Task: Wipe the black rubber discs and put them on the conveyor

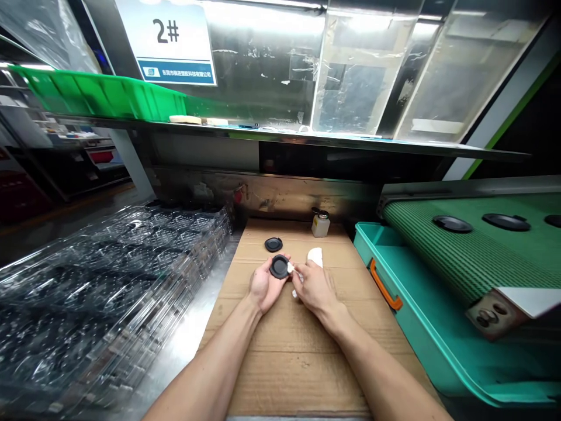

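My left hand (262, 287) is closed around the edge of a round black plastic lid (279, 267), its shallow dished face turned up. Pinched in the fingers of my right hand (314, 286) is a white cloth (315, 255), and a wad of it touches the lid's right rim. Part of the cloth is hidden beneath that hand. A second black lid (273, 244) lies on the cardboard (302, 362) just beyond my left hand. Farther back stands a small whitish bottle (321, 224) with a dark, metal-rimmed top.
Stacked clear plastic trays (109, 280) holding dark parts fill the left side. On the right are a teal bin (421, 333) with an orange handle and a green conveyor belt (477, 251) carrying several black lids. Overhead, a metal shelf (333, 139) holds a green basket (109, 96).
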Demonstrator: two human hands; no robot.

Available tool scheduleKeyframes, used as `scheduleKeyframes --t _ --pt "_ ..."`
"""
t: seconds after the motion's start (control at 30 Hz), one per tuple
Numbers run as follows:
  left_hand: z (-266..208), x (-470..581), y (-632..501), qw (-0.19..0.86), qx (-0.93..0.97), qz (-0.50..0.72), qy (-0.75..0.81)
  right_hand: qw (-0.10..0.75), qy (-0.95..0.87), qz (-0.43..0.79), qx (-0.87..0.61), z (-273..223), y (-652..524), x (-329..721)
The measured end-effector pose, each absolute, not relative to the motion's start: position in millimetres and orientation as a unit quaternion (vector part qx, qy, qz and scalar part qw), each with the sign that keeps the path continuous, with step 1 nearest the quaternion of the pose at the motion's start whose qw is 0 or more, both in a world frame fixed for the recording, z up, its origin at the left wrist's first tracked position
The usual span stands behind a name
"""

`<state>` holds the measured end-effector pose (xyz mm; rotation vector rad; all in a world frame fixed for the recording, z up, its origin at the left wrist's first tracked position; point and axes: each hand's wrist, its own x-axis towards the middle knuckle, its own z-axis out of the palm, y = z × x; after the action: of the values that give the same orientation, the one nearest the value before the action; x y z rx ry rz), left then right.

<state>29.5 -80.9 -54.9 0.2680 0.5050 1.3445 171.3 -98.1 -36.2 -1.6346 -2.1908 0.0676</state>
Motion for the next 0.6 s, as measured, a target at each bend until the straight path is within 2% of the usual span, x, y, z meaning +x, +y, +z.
scheduleKeyframes --t 0.13,0.23,0.3,0.4,0.6 --pt "-54 21 -78 0.739 0.099 0.627 0.225 0.155 -0.745 0.028 -0.649 -29 -88 199" --pt "-53 17 -78 0.745 0.084 0.624 0.22 0.125 -0.734 0.088 -0.661 -24 -83 215" --pt "-53 16 -78 0.75 0.081 0.62 0.216 0.148 -0.724 0.093 -0.668 -24 -79 220" --pt "-52 18 -79 0.758 0.094 0.609 0.213 0.218 -0.695 0.023 -0.685 -36 -70 221" --pt "-52 22 -82 0.765 0.131 0.589 0.226 0.207 -0.71 0.016 -0.673 -58 -50 218"
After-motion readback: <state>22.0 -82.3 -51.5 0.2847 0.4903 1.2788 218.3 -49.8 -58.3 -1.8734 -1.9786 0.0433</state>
